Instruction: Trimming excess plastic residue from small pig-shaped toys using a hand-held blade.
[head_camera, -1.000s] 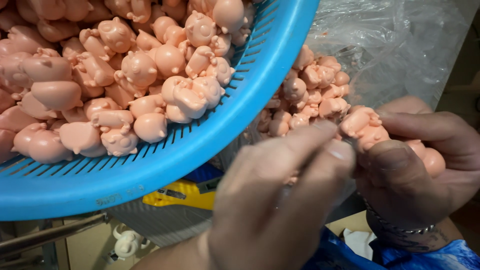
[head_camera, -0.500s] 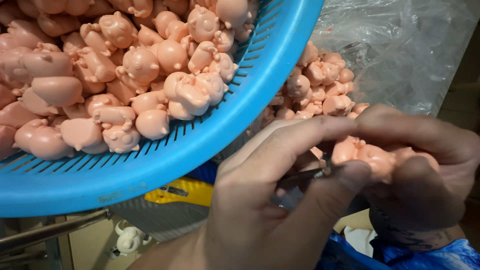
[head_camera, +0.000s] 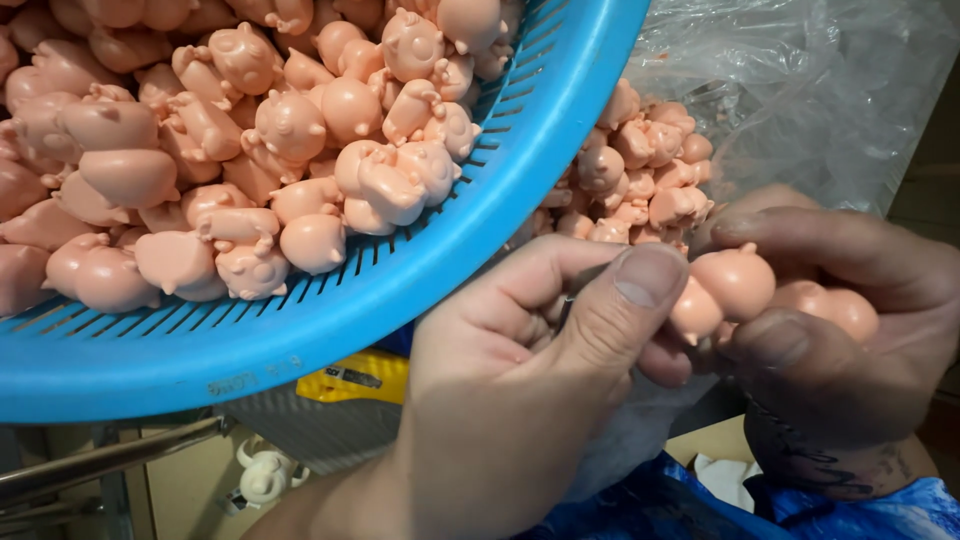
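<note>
1. Head view: the left hand (head_camera: 520, 400) sits at about 6 o'clock, fingers curled in, thumb pressed toward a small pink pig figurine (head_camera: 725, 290); whether a thin tool lies under the thumb I cannot tell.
2. The right hand (head_camera: 840, 330) at 4 o'clock is clenched around that pig figurine, pinching it between thumb and forefinger, with a second pink figurine (head_camera: 840, 310) cupped in its palm.
3. The held figurine lies between the two hands, just right of centre, touching both thumbs.
4. A blue slotted basket (head_camera: 420, 290) fills 9 to 12 o'clock, heaped with unpainted pink pig figurines (head_camera: 290, 150).
5. At 1 o'clock, behind the hands, a clear plastic bag (head_camera: 800, 90) holds another pile of figurines (head_camera: 645, 180).
6. A white figurine (head_camera: 265, 475) lies at 7 o'clock below the basket.
</note>
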